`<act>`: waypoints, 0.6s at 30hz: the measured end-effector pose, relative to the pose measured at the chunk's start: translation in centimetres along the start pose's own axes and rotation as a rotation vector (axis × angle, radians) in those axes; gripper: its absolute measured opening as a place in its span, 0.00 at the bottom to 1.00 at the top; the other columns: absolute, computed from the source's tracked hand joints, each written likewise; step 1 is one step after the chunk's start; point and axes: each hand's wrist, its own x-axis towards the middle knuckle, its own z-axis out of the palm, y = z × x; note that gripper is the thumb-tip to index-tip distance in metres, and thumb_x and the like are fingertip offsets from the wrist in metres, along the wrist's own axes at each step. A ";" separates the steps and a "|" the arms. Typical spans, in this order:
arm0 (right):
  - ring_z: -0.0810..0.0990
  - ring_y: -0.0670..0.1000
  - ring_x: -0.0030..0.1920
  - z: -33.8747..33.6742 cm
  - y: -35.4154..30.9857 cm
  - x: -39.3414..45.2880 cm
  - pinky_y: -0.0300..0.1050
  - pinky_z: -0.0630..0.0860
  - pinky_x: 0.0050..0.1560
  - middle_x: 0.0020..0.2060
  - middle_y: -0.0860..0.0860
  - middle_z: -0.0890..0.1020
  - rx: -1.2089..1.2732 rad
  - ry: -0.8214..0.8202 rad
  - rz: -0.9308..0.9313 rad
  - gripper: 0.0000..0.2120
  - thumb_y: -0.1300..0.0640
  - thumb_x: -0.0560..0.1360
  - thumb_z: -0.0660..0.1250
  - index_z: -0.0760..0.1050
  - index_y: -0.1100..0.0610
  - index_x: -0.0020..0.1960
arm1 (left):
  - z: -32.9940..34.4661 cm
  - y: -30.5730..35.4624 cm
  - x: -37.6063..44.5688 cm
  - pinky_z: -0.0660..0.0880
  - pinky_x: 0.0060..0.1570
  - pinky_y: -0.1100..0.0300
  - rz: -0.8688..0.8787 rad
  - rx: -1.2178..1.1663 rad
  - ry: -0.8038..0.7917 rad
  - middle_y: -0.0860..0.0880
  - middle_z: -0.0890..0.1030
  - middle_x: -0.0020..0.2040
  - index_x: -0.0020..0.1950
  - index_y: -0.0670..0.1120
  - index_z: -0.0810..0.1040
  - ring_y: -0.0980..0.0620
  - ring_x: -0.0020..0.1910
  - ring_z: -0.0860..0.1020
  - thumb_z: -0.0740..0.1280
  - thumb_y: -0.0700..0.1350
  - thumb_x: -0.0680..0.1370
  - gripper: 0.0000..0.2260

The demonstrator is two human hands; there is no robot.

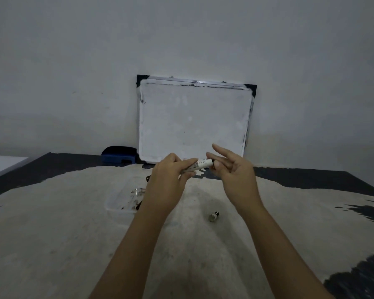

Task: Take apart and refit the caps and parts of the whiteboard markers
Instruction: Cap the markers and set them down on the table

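A white whiteboard marker (201, 164) with printed lettering is held level above the table, in front of the whiteboard. My left hand (167, 184) is closed around its left end. My right hand (233, 175) pinches its dark right end between thumb and forefinger, the other fingers spread. A small marker cap or end piece (213, 216) lies loose on the table, below and between my hands. A clear plastic tray (125, 198) left of my left wrist holds dark marker parts, partly hidden by my arm.
A small whiteboard (192, 124) with black corners leans against the wall at the table's back. A blue eraser (119, 157) sits to its left. The table (73, 244) has a worn pale top with black patches at its edges.
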 end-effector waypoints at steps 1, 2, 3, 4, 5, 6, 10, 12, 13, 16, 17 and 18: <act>0.80 0.40 0.49 -0.1 0.3 0.1 0.30 0.76 0.52 0.52 0.48 0.80 0.009 -0.018 0.018 0.19 0.69 0.77 0.60 0.72 0.57 0.66 | 0.2 -0.1 -0.1 0.72 0.44 0.56 -0.010 0.000 -0.006 0.50 0.72 0.42 0.63 0.52 0.75 0.50 0.42 0.73 0.67 0.46 0.75 0.17; 0.80 0.41 0.50 -0.2 0.6 0.2 0.31 0.76 0.54 0.53 0.48 0.80 0.008 -0.038 0.041 0.19 0.68 0.77 0.60 0.71 0.56 0.66 | 0.3 -0.2 -0.2 0.71 0.44 0.58 -0.019 -0.001 -0.015 0.51 0.71 0.42 0.64 0.52 0.75 0.51 0.42 0.72 0.67 0.46 0.75 0.17; 0.79 0.41 0.51 -0.3 1.0 0.4 0.30 0.76 0.52 0.54 0.48 0.80 -0.022 -0.056 0.070 0.19 0.66 0.78 0.60 0.70 0.55 0.67 | 0.5 -0.3 -0.4 0.70 0.44 0.59 -0.029 0.000 -0.028 0.51 0.71 0.43 0.64 0.52 0.75 0.51 0.42 0.72 0.66 0.46 0.75 0.17; 0.78 0.42 0.53 -0.7 1.3 0.5 0.27 0.75 0.49 0.56 0.49 0.80 -0.084 -0.072 0.108 0.19 0.66 0.78 0.59 0.69 0.54 0.68 | 0.6 -0.4 -0.5 0.69 0.44 0.60 -0.039 0.005 -0.043 0.51 0.71 0.43 0.64 0.52 0.75 0.51 0.43 0.72 0.66 0.46 0.75 0.17; 0.77 0.43 0.55 -1.1 1.6 0.7 0.27 0.72 0.47 0.59 0.50 0.78 -0.179 -0.098 0.148 0.20 0.65 0.78 0.59 0.69 0.53 0.68 | 0.7 -0.5 -0.6 0.68 0.44 0.61 -0.049 0.014 -0.057 0.51 0.71 0.43 0.65 0.52 0.74 0.52 0.43 0.71 0.66 0.47 0.75 0.17; 0.75 0.46 0.58 -1.7 2.0 0.8 0.30 0.70 0.49 0.62 0.51 0.76 -0.311 -0.149 0.180 0.20 0.65 0.77 0.61 0.68 0.53 0.68 | 0.8 -0.6 -0.6 0.67 0.43 0.62 -0.057 0.026 -0.067 0.51 0.71 0.44 0.65 0.52 0.74 0.52 0.43 0.71 0.66 0.47 0.75 0.17; 0.75 0.48 0.55 -3.6 3.7 0.3 0.42 0.73 0.52 0.61 0.49 0.75 -0.793 -0.583 0.288 0.19 0.63 0.71 0.69 0.75 0.51 0.60 | 0.9 -0.9 -0.8 0.63 0.43 0.64 -0.068 0.051 -0.089 0.52 0.69 0.44 0.65 0.52 0.74 0.54 0.43 0.68 0.65 0.47 0.76 0.17; 0.77 0.48 0.52 -3.3 4.7 -0.1 0.41 0.75 0.52 0.57 0.49 0.77 -0.844 -0.692 0.318 0.17 0.62 0.70 0.71 0.78 0.50 0.56 | 0.9 -1.0 -0.9 0.63 0.42 0.64 -0.075 0.055 -0.100 0.52 0.69 0.44 0.65 0.53 0.73 0.55 0.43 0.68 0.65 0.47 0.76 0.17; 0.77 0.47 0.49 -3.0 5.1 -0.2 0.39 0.75 0.51 0.55 0.49 0.78 -0.853 -0.696 0.312 0.15 0.62 0.69 0.72 0.79 0.51 0.54 | 0.9 -1.1 -0.9 0.63 0.43 0.64 -0.081 0.057 -0.107 0.52 0.69 0.44 0.65 0.53 0.73 0.55 0.43 0.68 0.65 0.47 0.76 0.17; 0.77 0.45 0.40 -2.4 6.0 -0.3 0.32 0.74 0.40 0.47 0.51 0.83 -0.845 -0.617 0.292 0.09 0.63 0.69 0.72 0.82 0.55 0.48 | 0.9 -1.2 -0.9 0.64 0.43 0.64 -0.103 0.058 -0.121 0.52 0.70 0.44 0.65 0.53 0.73 0.55 0.43 0.68 0.65 0.48 0.76 0.17; 0.76 0.45 0.39 -2.4 6.1 -0.3 0.30 0.72 0.37 0.44 0.50 0.83 -0.838 -0.592 0.296 0.07 0.62 0.69 0.72 0.82 0.56 0.47 | 0.9 -1.3 -0.9 0.64 0.43 0.63 -0.112 0.050 -0.122 0.52 0.70 0.44 0.65 0.53 0.73 0.54 0.43 0.68 0.65 0.47 0.76 0.17; 0.76 0.44 0.38 -2.4 6.2 -0.2 0.29 0.71 0.36 0.41 0.49 0.81 -0.812 -0.558 0.299 0.06 0.61 0.70 0.72 0.82 0.56 0.47 | 0.9 -1.4 -1.0 0.64 0.43 0.63 -0.120 0.041 -0.123 0.52 0.70 0.44 0.65 0.53 0.73 0.54 0.43 0.68 0.65 0.47 0.76 0.17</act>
